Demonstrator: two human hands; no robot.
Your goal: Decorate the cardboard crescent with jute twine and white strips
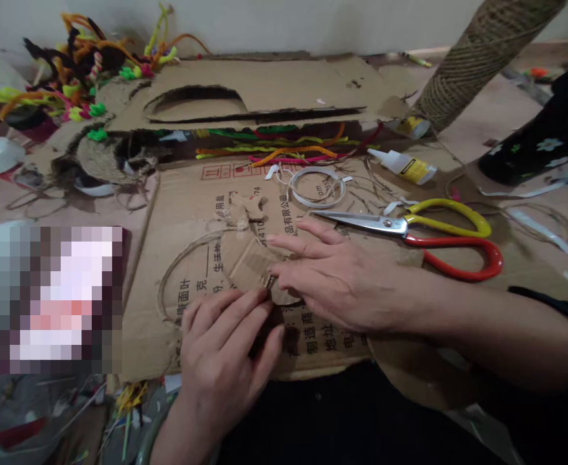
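My left hand (228, 352) is closed, fingers bent and fingertips pinched at the lower edge of a small cut cardboard piece (245, 261). My right hand (335, 281) reaches in from the right. Two of its fingers stretch over the piece, while its index fingertip bends down beside the left fingertips; whatever it pinches there is too small to make out. A loop of twine (167, 274) curves left from the piece. Under both hands lies a printed cardboard sheet (143, 336). Scissors (385, 225) with yellow and red handles rest open just beyond my right hand.
A ring of white tape (318, 188) and a glue bottle (404, 166) lie behind the scissors. A twine cone (482, 64) stands at the back right. Cut cardboard (284, 87) and colourful pipe cleaners (84, 58) sit at the back. A blurred-out phone-like slab (61, 300) is at left.
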